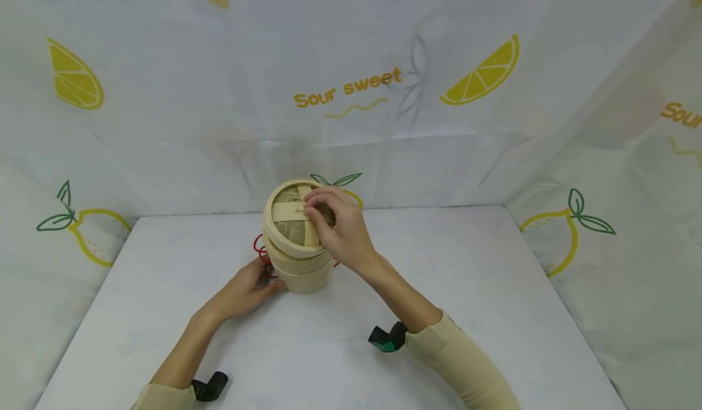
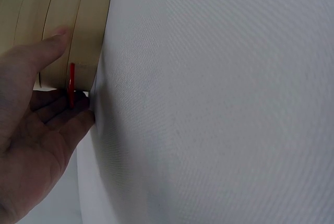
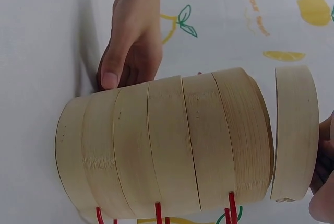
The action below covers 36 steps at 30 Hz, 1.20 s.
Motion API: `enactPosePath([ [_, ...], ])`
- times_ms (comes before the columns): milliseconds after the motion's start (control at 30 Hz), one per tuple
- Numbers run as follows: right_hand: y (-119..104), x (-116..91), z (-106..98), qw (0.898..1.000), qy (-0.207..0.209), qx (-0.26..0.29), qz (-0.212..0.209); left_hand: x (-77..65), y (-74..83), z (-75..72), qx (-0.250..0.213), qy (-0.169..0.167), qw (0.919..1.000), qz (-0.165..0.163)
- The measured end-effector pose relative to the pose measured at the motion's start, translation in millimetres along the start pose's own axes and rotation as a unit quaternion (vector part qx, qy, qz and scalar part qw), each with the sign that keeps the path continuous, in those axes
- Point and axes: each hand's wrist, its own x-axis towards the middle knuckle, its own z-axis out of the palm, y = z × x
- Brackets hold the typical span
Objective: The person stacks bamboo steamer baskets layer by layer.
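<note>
A stack of round bamboo steamers (image 1: 304, 281) stands upright on the white table, with red loop handles (image 3: 158, 213) along its sides. Above it, my right hand (image 1: 341, 230) pinches the small loop at the centre of the woven lid (image 1: 287, 211). The right wrist view shows a narrow gap between this lid and the top tier. My left hand (image 1: 241, 291) cups the left side of the stack near its base. In the left wrist view its thumb lies along the bamboo wall, and the other fingers bend behind, beside a red loop (image 2: 72, 85).
The table (image 1: 450, 264) is covered in white and meets a white curtain (image 1: 351, 154) printed with lemons just behind the stack. Curtain sides flank the table left and right. A black wrist device (image 1: 211, 387) sits at the left wrist, another (image 1: 388, 338) at the right.
</note>
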Motion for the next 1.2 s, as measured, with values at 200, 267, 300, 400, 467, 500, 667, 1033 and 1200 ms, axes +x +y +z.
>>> enactPosePath([
  [200, -0.3, -0.3, 4.2, 1.000, -0.006, -0.002, 0.000, -0.6, -1.2, -0.1, 0.000, -0.001, 1.0000, -0.003],
  [267, -0.6, -0.6, 5.1, 1.000, -0.007, -0.004, 0.001, -0.4, -1.1, 0.0, -0.001, -0.003, 1.0000, -0.004],
  [300, -0.1, -0.8, 5.8, 1.000, -0.007, -0.007, 0.001, -0.2, -1.1, 0.1, -0.001, -0.003, 1.0000, -0.005],
  [400, 0.6, -1.4, 7.2, 1.000, -0.009, -0.015, 0.001, 0.5, -0.5, 0.2, -0.001, -0.004, 1.0000, -0.006],
  [467, 0.8, -1.6, 8.0, 1.000, -0.011, -0.021, 0.000, 0.5, 0.0, 0.1, 0.002, -0.004, 1.0000, -0.007],
  [500, 0.8, -1.6, 8.6, 1.000, -0.012, -0.024, 0.000, 0.3, 0.3, -0.1, 0.003, -0.004, 1.0000, -0.007],
  [667, 0.3, -1.4, 10.9, 0.999, -0.014, -0.037, -0.001, -0.3, 1.7, -1.0, 0.005, -0.003, 1.0000, -0.006],
  [1033, 1.1, -0.4, 15.5, 0.998, -0.021, -0.055, 0.001, -0.8, 0.7, -1.7, 0.002, -0.006, 0.9999, -0.009],
  [1200, 2.0, 0.1, 17.4, 0.998, -0.027, -0.061, 0.005, -0.8, 2.1, -2.0, 0.003, -0.007, 0.9999, -0.009],
])
